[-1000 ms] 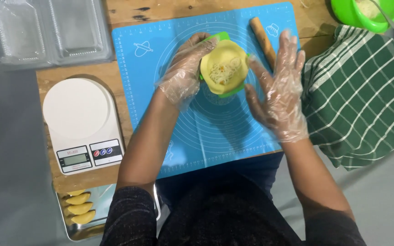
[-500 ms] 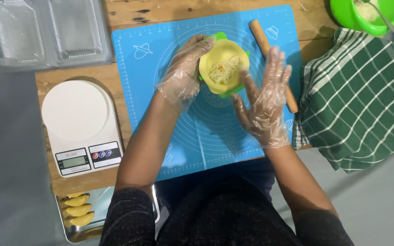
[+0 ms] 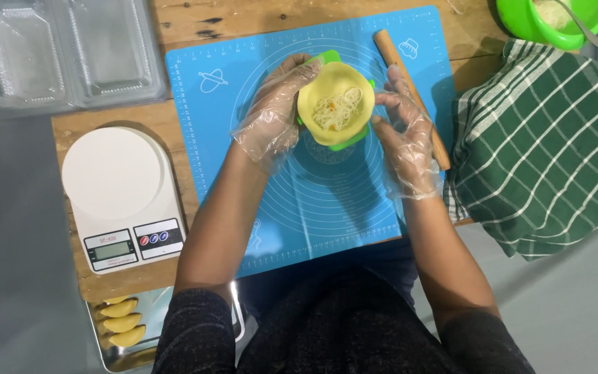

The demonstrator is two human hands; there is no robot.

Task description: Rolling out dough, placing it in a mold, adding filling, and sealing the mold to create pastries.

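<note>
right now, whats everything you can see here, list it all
dough round: 1, yellow, shredded filling in its middle, lying in the green press
dumpling press: 1, green, held over the mat
baking mat: 1, blue, on the wooden table
rolling pin: 1, wood, right side of the mat, partly behind the right hand
kitchen scale: 1, white, left of the mat
clear plastic boxes: transparent, top left; count unclear
bowl: 1, green, top right, pale filling and a spoon inside
cloth: 1, green with white checks, right
metal tray: 1, bottom left
folded dumplings: 3, yellow, on the tray
left hand: clear glove, grip on the press's left edge
right hand: clear glove, fingertips at the press's right edge
</note>
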